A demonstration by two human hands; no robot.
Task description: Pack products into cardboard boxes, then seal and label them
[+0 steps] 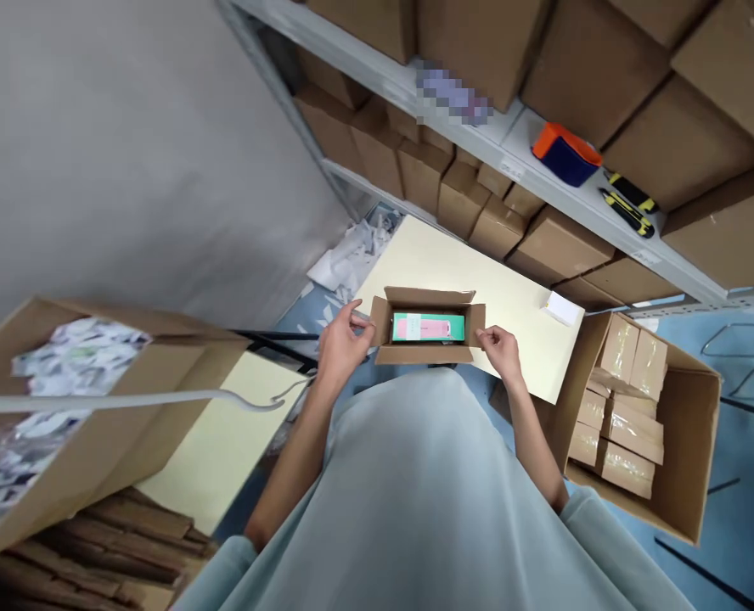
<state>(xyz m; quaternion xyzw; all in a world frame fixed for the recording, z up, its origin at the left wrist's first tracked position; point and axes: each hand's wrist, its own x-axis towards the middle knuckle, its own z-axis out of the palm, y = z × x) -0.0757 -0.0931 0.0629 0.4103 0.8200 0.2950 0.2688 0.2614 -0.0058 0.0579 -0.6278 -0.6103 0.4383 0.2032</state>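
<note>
A small open cardboard box (408,354) sits at the near edge of the cream table, its flaps spread outward. Inside it lies a green and pink printed package (431,327) with a white label on its left part. At the box's left end, my left hand (344,341) has the side flap between thumb and fingers. My right hand (502,351) pinches the opposite side flap, fingers curled in.
A white box (560,309) lies on the cream table (441,255). Right stands a large carton (689,441) of taped boxes; left, a carton (179,382) of paper scraps. Shelves behind hold cartons, an orange-and-blue item (566,154) and yellow-black cutters (628,212).
</note>
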